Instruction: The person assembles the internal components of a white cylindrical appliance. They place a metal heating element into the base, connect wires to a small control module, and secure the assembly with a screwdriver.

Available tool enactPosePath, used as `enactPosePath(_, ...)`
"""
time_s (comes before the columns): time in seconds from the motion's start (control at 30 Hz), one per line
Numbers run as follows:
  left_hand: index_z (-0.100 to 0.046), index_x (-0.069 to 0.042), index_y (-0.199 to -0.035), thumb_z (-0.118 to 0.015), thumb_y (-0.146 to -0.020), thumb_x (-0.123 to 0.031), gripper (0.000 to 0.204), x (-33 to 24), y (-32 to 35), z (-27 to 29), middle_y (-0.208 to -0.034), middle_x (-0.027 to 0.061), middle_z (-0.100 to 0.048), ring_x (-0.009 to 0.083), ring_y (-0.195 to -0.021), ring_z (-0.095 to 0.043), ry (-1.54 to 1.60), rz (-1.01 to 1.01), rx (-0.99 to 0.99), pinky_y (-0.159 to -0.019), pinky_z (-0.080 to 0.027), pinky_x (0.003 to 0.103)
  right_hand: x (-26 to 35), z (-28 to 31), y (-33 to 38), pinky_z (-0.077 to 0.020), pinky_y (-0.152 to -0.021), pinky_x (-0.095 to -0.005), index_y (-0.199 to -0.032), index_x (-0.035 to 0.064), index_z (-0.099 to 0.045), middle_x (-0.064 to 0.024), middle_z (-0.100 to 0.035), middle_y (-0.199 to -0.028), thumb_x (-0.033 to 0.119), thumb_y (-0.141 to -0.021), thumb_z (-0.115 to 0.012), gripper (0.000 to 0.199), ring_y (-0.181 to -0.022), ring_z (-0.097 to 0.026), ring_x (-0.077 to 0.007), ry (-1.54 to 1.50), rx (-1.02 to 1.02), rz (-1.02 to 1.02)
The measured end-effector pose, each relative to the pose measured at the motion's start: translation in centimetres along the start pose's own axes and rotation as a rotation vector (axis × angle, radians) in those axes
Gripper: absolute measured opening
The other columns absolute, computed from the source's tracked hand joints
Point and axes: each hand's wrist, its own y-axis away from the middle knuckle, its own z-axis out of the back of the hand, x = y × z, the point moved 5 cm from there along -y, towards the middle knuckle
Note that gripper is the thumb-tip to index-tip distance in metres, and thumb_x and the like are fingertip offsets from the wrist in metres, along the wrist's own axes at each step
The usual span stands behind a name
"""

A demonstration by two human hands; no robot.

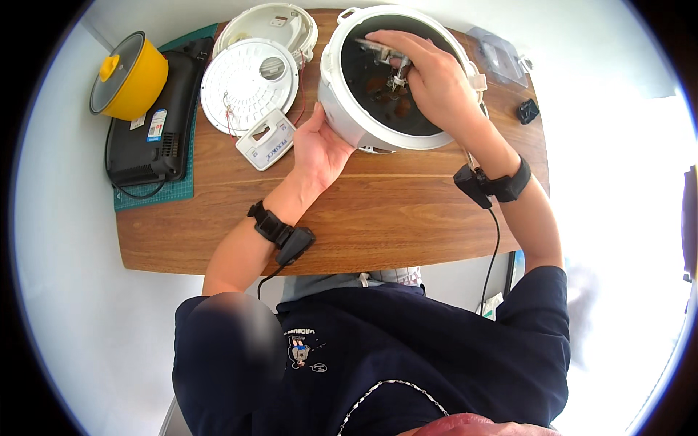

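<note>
As right grip (442,86) holds metalwork (398,75), pot (339,116) beneath

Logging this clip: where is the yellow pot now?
In the head view's upper left, the yellow pot sits on the black appliance, left of the white disc.

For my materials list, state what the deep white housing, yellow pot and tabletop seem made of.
White housing: likely plastic, smooth, satin, edges rounded as if moulded. Yellow pot: coated metal or plastic; even, glossy colour hides which. Tabletop: wood or laminate, satin, showing streaky grain.
</note>
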Motion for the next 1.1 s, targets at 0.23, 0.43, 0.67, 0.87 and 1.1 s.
enactPosePath(0.23, -0.048, -0.008, -0.147, -0.027, -0.115, -0.032, 0.045, 0.2, 0.2, -0.2, -0.148, 0.0085, -0.056, 0.0264, -0.136, -0.054, -0.001, -0.006, 0.013, -0.114, -0.044, 0.048, -0.5, -1.2, 1.0, -0.0397, -0.117, -0.0491, -0.133, 0.0151, -0.064, -0.0095, -0.066, -0.135, -0.013, -0.087, -0.046, 0.057, -0.119, -0.064, -0.0340, 0.110, 0.156, 0.014)
enactPosePath(0.43, -0.049, -0.008, -0.146, -0.028, -0.115, -0.032, 0.045, 0.5, 0.2, 0.0, -0.147, 0.0086, -0.057, 0.0260, -0.134, -0.055, 0.019, 0.006, 0.001, -0.113, -0.045, 0.046, -0.6, -1.8, 1.0, -0.0376, -0.117, -0.0617, -0.135, 0.0202, -0.063, -0.0059, -0.065, -0.136, -0.011, -0.085, -0.056, 0.059, -0.122, -0.064, -0.0325, 0.257, 0.219, 0.074)
enactPosePath(0.67, -0.048, -0.007, -0.147, -0.027, -0.115, -0.032, 0.045, 0.6, 0.4, -0.1, -0.148, 0.0088, -0.057, 0.0252, -0.135, -0.055, 0.050, 0.016, 0.011, -0.114, -0.046, 0.045, -0.3, -2.2, 0.3, -0.0609, -0.085, -0.0414, -0.135, 0.0159, -0.062, -0.0069, -0.063, -0.138, -0.001, -0.079, -0.072, 0.060, -0.108, -0.069, -0.0302, 0.388, 0.367, 0.152)
enactPosePath(0.87, -0.037, -0.008, -0.155, -0.017, -0.115, -0.036, 0.052, 0.6, 0.0, 0.3, -0.156, 0.0118, -0.047, 0.0302, -0.144, -0.046, -0.018, 0.015, 0.043, -0.121, -0.038, 0.052, -0.1, -3.6, 0.8, -0.0626, -0.075, -0.0400, -0.140, 0.0231, -0.058, -0.0092, -0.065, -0.118, 0.015, -0.081, -0.077, 0.063, -0.104, -0.070, -0.0288, 0.487, 0.468, 0.271)
enactPosePath(1.1, -0.036, -0.009, -0.156, -0.016, -0.115, -0.036, 0.053, 0.7, 0.0, -0.1, -0.157, 0.0121, -0.046, 0.0306, -0.145, -0.045, -0.045, 0.017, 0.036, -0.121, -0.038, 0.052, -1.2, -3.6, 1.0, -0.0556, -0.098, -0.0451, -0.153, 0.0249, -0.046, -0.0127, -0.052, -0.142, 0.023, -0.070, -0.089, 0.094, -0.127, -0.057, -0.0348, 0.571, 0.566, 0.228)
